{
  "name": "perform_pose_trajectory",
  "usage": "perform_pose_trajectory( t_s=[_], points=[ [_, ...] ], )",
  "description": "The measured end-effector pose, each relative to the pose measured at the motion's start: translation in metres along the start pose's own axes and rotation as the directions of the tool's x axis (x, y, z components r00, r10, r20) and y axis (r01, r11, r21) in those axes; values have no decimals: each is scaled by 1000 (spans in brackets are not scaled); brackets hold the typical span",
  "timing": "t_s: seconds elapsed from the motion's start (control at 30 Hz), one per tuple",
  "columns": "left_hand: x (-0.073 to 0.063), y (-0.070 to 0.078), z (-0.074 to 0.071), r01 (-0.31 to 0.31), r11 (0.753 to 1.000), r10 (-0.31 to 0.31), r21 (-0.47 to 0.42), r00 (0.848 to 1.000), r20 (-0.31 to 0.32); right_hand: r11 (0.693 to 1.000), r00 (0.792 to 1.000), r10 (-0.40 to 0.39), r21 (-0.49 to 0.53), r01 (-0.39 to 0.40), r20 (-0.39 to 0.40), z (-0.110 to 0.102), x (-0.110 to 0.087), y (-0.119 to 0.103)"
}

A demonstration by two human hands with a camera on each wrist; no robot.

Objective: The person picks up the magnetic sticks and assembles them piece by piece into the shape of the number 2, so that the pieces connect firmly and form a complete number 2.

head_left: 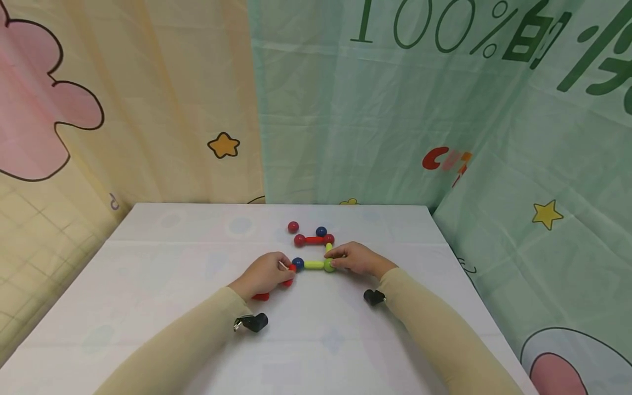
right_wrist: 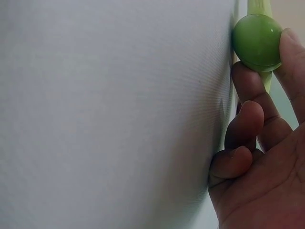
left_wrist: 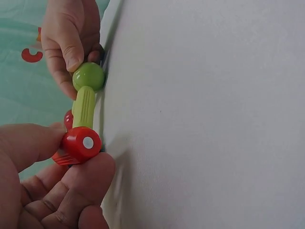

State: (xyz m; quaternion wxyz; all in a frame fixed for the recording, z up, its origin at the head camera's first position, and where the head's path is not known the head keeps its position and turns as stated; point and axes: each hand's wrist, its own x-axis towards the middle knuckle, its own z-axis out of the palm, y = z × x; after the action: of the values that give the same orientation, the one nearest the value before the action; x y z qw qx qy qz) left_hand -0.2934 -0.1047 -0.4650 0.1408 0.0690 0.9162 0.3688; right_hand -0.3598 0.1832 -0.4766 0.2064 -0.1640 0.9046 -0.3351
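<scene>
My left hand [head_left: 266, 272] pinches a red magnetic rod [left_wrist: 81, 144] between thumb and fingertips; a pale dot marks its near end. The rod's other end is beside a blue ball [head_left: 298, 264]; whether they touch is unclear. From that ball a yellow-green rod [head_left: 314, 265] runs right to a green ball [head_left: 329, 265]. My right hand [head_left: 359, 259] holds this green ball [right_wrist: 258, 43] between thumb and index finger. A second yellow-green rod [head_left: 328, 247], partly behind the right fingers, leads back to a red ball [head_left: 329, 238].
A red rod [head_left: 315, 240] links that red ball with another red ball [head_left: 299, 240]. Behind them are a blue ball [head_left: 321, 231] and a separate red ball [head_left: 293, 226]. Another red piece [head_left: 260, 297] lies partly hidden by the left hand on the white table [head_left: 163, 263].
</scene>
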Motion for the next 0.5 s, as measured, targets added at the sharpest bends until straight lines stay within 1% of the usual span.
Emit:
perform_pose_trajectory(
  t_s=[0.3,0.5],
  points=[
    [2,5,15,25,998,-26,-50,1000,-11,1000,1000,-5,-3,5,-2,0,1,1],
    [1,8,20,29,997,-31,-70,999,-25,1000,1000,8,11,-8,-5,1,0,1]
  ],
)
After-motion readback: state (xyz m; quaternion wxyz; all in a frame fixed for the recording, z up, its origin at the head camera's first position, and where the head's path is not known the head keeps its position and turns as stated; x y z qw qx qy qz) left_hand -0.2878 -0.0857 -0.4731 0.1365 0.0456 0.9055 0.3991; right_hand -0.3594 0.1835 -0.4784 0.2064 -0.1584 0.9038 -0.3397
